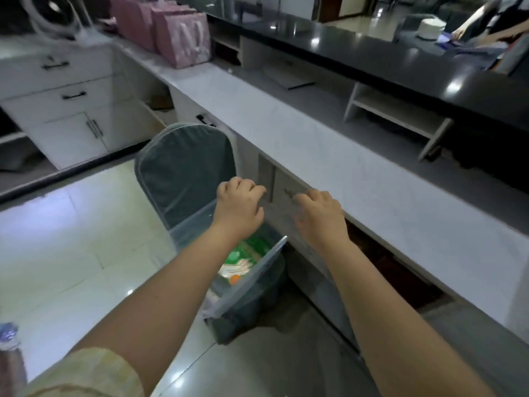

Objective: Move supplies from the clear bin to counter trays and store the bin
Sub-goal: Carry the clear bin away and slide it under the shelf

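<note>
The clear bin rests on the seat of a chair, close against the counter front. Inside it lies a green and white packet with an orange spot. My left hand and my right hand are both closed on a clear plastic edge at the top of the bin's far side, about a hand's width apart. The plastic is transparent and blurred, so I cannot tell whether that edge is the rim or a lid. No trays are in view.
The chair wears a grey-green cover. A pale counter runs diagonally, with pink gift bags at its far end and a raised black counter behind. White cabinets stand left. Another person's arm shows top right.
</note>
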`<state>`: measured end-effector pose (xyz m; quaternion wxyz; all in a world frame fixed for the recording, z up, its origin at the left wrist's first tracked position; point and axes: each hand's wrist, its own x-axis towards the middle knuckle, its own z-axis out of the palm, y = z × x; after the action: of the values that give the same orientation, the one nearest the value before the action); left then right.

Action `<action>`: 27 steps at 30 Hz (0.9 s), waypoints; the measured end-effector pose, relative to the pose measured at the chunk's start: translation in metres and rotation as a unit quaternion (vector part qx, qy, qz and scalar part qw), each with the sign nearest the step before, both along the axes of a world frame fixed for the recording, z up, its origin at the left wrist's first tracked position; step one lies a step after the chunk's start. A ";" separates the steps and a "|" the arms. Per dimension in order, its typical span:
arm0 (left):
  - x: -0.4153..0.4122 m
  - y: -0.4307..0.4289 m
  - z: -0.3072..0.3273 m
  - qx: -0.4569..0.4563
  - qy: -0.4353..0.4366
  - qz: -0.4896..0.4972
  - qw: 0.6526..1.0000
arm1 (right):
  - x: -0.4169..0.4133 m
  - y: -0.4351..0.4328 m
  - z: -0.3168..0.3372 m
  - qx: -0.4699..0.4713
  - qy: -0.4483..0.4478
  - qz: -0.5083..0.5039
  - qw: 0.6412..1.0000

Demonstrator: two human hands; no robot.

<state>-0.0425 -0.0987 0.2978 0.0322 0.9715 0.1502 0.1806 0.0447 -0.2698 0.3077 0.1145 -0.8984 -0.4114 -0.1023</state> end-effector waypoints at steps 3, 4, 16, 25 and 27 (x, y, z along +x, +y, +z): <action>-0.036 0.057 -0.023 -0.010 0.021 0.013 1.000 | -0.031 0.057 -0.022 -0.034 0.018 0.003 0.999; -0.044 0.073 -0.030 -0.014 0.023 0.015 1.000 | -0.037 0.072 -0.029 -0.048 0.024 0.005 0.999; -0.013 0.185 -0.110 -0.054 0.115 0.009 0.992 | -0.014 0.171 -0.105 -0.023 0.142 -0.063 0.988; 0.035 0.218 -0.148 -0.044 0.197 -0.008 0.979 | -0.003 0.205 -0.159 0.034 0.216 -0.180 0.959; 0.043 0.227 -0.158 -0.035 0.214 -0.046 0.975 | -0.010 0.209 -0.172 0.035 0.231 -0.216 0.948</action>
<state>0.0006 0.1286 0.1393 0.0412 0.9918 0.1148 -0.0383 0.0344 -0.0611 0.1356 0.2133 -0.9601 -0.1661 0.0710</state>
